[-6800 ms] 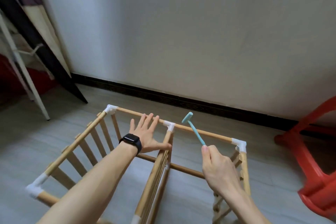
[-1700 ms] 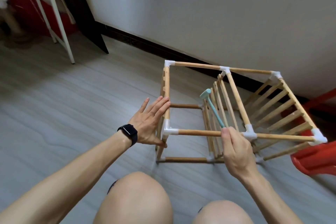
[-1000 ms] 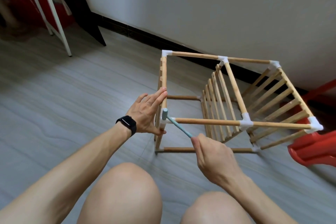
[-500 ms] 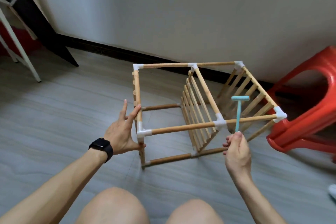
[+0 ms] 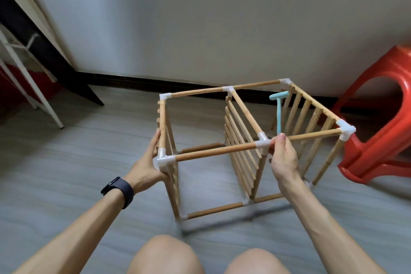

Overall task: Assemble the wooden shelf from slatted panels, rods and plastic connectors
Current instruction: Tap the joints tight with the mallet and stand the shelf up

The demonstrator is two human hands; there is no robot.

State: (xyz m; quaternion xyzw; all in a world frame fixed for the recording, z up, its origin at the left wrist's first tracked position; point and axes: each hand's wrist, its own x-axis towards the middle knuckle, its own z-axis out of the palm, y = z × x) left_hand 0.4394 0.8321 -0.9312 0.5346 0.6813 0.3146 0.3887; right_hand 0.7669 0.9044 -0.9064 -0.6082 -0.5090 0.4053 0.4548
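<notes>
Wooden and standing on the floor point(image 5: 66, 162), the shelf point(image 5: 213, 151) is steadied by the flat-fingered left hand point(image 5: 149, 162) while a teal hammer point(image 5: 278, 113), clenched upright in the right hand point(image 5: 283, 160), is apparently readied for tapping the middle connector point(image 5: 263, 143).

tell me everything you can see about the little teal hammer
The small teal hammer looks like plastic: a thin straight handle topped by a short crossbar head, making a T. It stands nearly upright, head up, above the right bay of the wooden shelf frame, in front of its right slatted panel. The right hand grips the bottom of the handle; the head appears to touch nothing.
</notes>
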